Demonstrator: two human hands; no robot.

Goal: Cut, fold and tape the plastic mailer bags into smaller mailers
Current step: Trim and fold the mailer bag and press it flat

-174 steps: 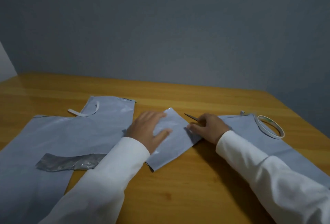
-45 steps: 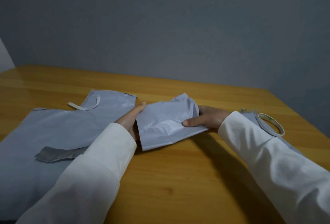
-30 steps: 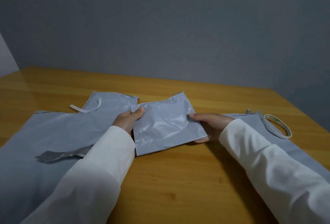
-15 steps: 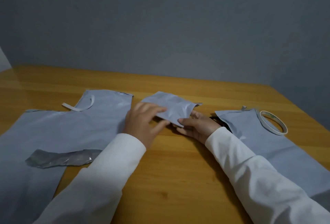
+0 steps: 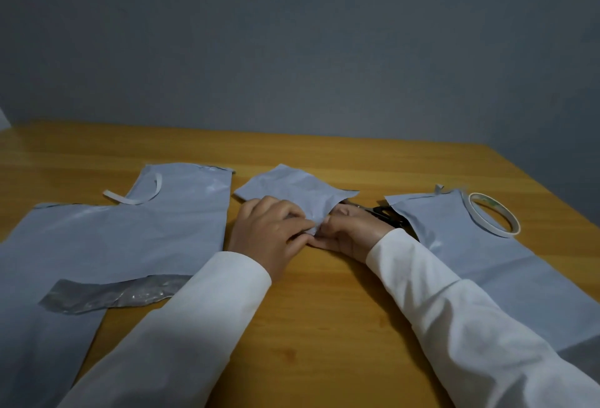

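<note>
Two hands meet at the middle of a wooden table point(image 5: 324, 310), both working the near corner of a small grey piece of mailer plastic point(image 5: 292, 188). The left hand point(image 5: 269, 232) lies over the piece's near-left part with its fingers curled, and its thumb and fingertips pinch the corner. The right hand point(image 5: 350, 234) comes in from the other side with its fingers curled and pinches the same corner, so the two sets of fingertips touch. The rest of the small piece lies flat on the table beyond the hands, its far corner pointing away from the person.

Left of it, just beside the left hand, lies a large cut mailer bag point(image 5: 113, 238), spread flat. On its far part rests a curled white strip point(image 5: 136, 198), and across its near part lies a crinkled silvery strip of plastic point(image 5: 113, 292). To the right lies another large grey sheet point(image 5: 487, 264), partly covered by the right sleeve point(image 5: 470, 333). A roll of tape point(image 5: 493, 216) sits flat on that sheet's far right corner. Dark scissors point(image 5: 383, 212) lie between the right hand and this sheet, mostly hidden behind the hand. Both arms wear white sleeves; the left sleeve point(image 5: 181, 342) crosses the near edge of the left bag.
</note>
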